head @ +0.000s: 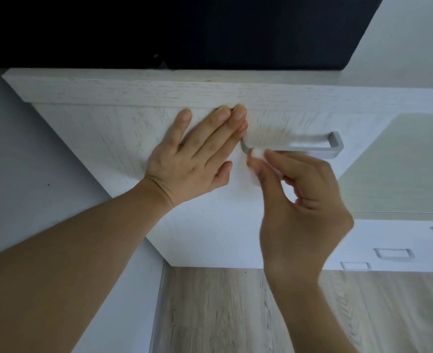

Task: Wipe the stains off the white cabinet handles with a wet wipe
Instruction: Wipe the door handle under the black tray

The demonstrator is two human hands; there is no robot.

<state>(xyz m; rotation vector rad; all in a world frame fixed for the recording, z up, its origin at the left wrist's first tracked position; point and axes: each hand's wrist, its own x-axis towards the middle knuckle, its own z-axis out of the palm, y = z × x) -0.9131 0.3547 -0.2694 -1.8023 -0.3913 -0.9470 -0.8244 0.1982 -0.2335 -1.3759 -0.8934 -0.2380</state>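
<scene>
1. White, wood-grained cabinet front [123,128] fills the middle of the head view, seen from above, with a thick top board [134,90] of the same finish along its upper edge.
2. A pale grey metal bar handle [309,149] with squared corners is fixed on the front, running left to right just below the top board.
3. The left hand [197,159] lies flat on the cabinet front, fingers straight and relaxed, grasping nothing; its fingertips reach up to the underside of the top board, and the index finger sits just beside the left end of the handle.
4. The right hand [302,212] pinches a small white wad of wet wipe [257,152] between thumb and fingertips.
5. The wipe is pressed against the bar handle near its left corner, just right of the left hand's fingers.
6. The right hand is somewhat blurred, so how its other fingers lie is hard to make out.
7. A flat black slab [185,31] sits on top of the cabinet at the upper part of the view.
8. To the right, lower white drawer fronts carry 3 more pale handles [393,253], well apart from both hands.
9. Light wood-look floorboards [223,309] run along the bottom, and a plain pale wall [19,161] stands to the left.
</scene>
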